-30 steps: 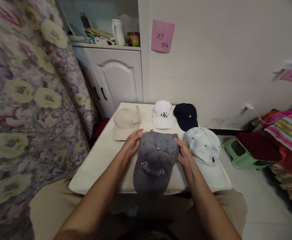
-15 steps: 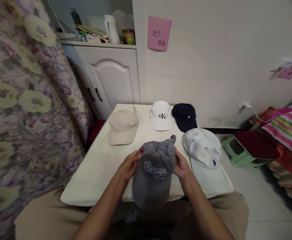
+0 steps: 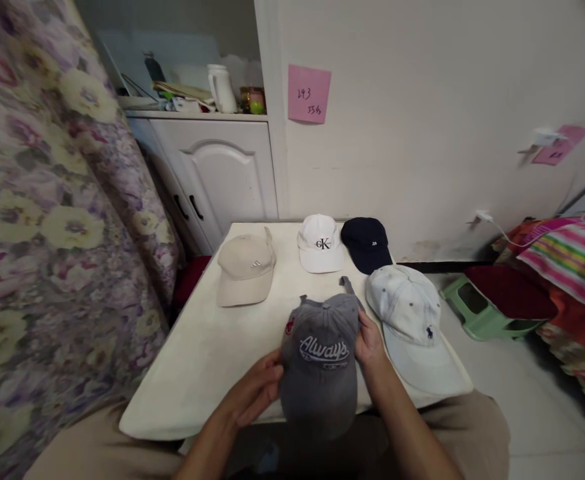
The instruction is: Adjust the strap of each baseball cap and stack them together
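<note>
A grey baseball cap (image 3: 322,360) with white "Always" lettering is held up over the near edge of the table, brim toward me. My right hand (image 3: 371,340) grips its right side, fingers partly hidden behind it. Against the cap's left side, my left hand (image 3: 256,389) holds the edge with its fingertips. The cap's back strap sticks up loose. On the table lie a beige cap (image 3: 246,270), a white cap (image 3: 321,247) with black letters, a navy cap (image 3: 366,243) and, right beside my right hand, a pale washed cap (image 3: 412,327).
The cream-covered table (image 3: 197,373) ends just above my knees. A floral curtain (image 3: 72,267) hangs at the left, and a white cabinet (image 3: 222,173) stands behind. On the floor at the right is a green stool (image 3: 472,310) near a bed with striped cloth.
The grey cap has turned slightly and shifted a little right. My left hand has slid lower along its left side. The strap now stands more upright, and the view has tilted up slightly.
</note>
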The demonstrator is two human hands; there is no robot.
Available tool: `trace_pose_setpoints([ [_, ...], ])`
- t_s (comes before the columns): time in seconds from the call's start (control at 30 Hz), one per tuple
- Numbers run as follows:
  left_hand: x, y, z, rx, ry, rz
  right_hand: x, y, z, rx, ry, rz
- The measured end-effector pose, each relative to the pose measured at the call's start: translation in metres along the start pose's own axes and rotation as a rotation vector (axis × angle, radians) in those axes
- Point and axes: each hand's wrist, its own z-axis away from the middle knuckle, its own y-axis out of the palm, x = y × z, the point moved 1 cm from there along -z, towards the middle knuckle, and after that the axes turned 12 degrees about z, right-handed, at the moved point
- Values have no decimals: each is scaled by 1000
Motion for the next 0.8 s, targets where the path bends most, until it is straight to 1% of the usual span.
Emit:
trace_pose_setpoints([
  [0.1,17,1,18,-39,-88,19,0,0,0,-27,7,-36],
  [0.13,23,2,22,-45,-92,38,0,1,0,-29,11,-43],
  [0.17,29,3,25,-47,-83,68,0,1,0,-30,16,-47],
  [0.2,35,4,26,-65,-44,102,0,2,0,-29,20,-48],
  [0.27,47,6,26,-119,77,184,0,2,0,-26,20,-48],
  [0.33,59,9,24,-174,148,249,0,3,0,-23,18,-42],
  [0.4,70,14,21,-220,125,274,1,4,0,-16,21,-29],
  [0.47,76,19,20,-271,91,268,1,5,1,-6,29,-14],
  [0.53,75,24,23,-302,93,248,1,5,3,4,39,-2],
  [0.6,69,29,30,-297,95,227,1,6,4,16,48,4],
  [0.7,54,36,47,-261,88,214,0,7,5,39,60,2],
  [0.8,36,37,62,-258,118,216,-2,7,4,53,71,-21],
])
